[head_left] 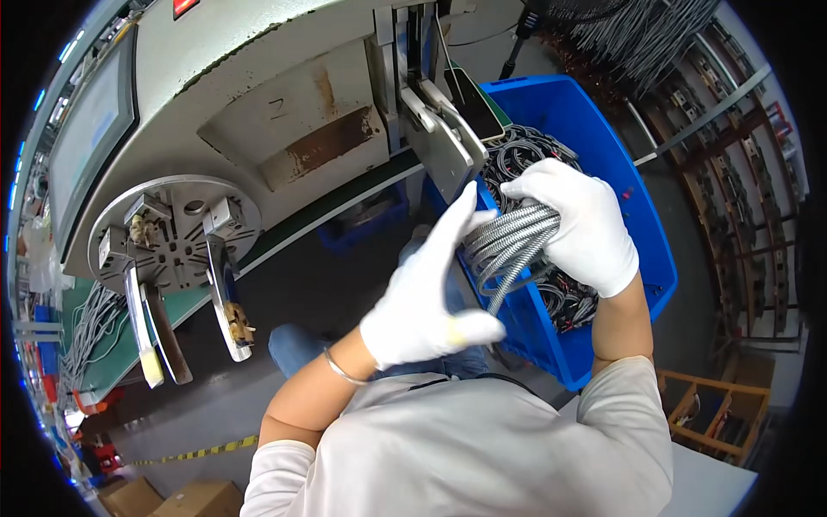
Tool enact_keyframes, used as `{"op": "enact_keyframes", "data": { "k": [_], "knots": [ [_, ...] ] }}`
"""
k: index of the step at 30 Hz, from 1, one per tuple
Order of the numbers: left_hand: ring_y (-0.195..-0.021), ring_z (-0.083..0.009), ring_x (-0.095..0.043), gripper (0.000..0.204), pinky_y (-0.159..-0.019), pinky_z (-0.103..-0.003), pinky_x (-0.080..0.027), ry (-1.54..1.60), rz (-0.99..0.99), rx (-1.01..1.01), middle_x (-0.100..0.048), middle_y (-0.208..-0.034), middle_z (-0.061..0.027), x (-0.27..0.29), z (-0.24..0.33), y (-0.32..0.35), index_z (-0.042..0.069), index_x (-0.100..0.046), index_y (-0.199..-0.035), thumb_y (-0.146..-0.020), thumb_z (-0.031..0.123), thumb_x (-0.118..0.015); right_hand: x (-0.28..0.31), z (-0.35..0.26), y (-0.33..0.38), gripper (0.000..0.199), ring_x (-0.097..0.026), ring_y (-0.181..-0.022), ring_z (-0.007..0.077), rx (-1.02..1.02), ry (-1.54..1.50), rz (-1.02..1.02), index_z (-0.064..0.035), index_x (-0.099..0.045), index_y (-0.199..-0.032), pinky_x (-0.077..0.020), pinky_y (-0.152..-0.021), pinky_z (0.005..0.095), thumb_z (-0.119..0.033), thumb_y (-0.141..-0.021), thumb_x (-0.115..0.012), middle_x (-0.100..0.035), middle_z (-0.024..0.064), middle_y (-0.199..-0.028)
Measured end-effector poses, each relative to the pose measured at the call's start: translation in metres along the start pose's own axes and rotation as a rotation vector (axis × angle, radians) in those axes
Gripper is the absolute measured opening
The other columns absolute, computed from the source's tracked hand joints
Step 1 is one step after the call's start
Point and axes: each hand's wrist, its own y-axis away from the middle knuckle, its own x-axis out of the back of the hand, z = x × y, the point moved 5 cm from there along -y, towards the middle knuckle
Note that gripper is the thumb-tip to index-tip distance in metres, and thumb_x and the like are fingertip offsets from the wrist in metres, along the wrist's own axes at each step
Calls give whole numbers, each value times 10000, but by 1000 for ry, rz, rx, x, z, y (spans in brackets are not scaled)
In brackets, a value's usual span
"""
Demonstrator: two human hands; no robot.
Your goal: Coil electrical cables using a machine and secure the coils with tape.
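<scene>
A coil of grey braided cable (pixel 508 243) is gripped in my white-gloved right hand (pixel 581 220), its fingers wrapped over the upper right part of the loops. My left hand (pixel 426 293), also gloved in white, is beside the coil's left side with thumb and fingers spread wide. Whether its fingertips touch the cable is hard to tell. Below and behind the coil stands a blue plastic bin (pixel 633 215), holding many similar cable coils (pixel 564 302).
To the left is a beige machine (pixel 293 112) with a slotted round plate (pixel 172 226) carrying curved metal arms. Grey cables (pixel 95 332) lie on a green surface. Metal shelving (pixel 732 172) and a wooden divided tray (pixel 715 414) stand to the right; cardboard boxes (pixel 198 500) sit lower left.
</scene>
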Motion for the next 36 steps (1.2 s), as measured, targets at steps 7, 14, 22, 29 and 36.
{"op": "enact_keyframes", "data": {
  "k": [7,14,22,29,36],
  "knots": [
    [-966,-242,-616,630,-861,-368,-477,-252,35,176,-616,-1055,-145,-5,-27,7,-55,-436,-1272,-749,126,-737,-9,23,24,190,-624,-688,160,-431,-594,-396,-2,-638,-896,-495,-634,274,-52,-720,-684,-631,90,-758],
    [-735,-139,-632,309,-720,-282,-511,-206,-24,494,-649,-805,-68,-1,-22,2,-41,-565,-979,-741,82,-718,-37,17,33,161,-581,-546,90,-215,-312,-272,3,-603,-861,-485,-522,227,-57,-744,-696,-586,30,-637],
    [-601,-85,-591,177,-585,-248,-484,152,-216,530,-604,-665,-34,9,-40,5,24,-587,-844,-816,172,-680,-51,39,52,188,-569,-539,113,-729,-1158,-614,-32,-580,-874,-441,-501,264,-123,-763,-700,-591,55,-655],
    [-566,-72,-552,245,-577,-251,-477,-257,-374,391,-592,-667,-22,-5,-22,-5,24,-582,-830,-828,241,-695,-41,13,33,166,-590,-582,134,-224,-451,-434,-23,-599,-815,-453,-539,264,-71,-691,-698,-593,52,-653],
    [-548,-84,-547,267,-565,-254,-472,-76,-432,626,-581,-686,-37,-7,-22,1,20,-580,-842,-816,249,-714,-42,15,34,153,-606,-618,143,-208,-357,-262,-23,-620,-841,-470,-570,268,-26,-699,-677,-627,68,-725]
  ]
}}
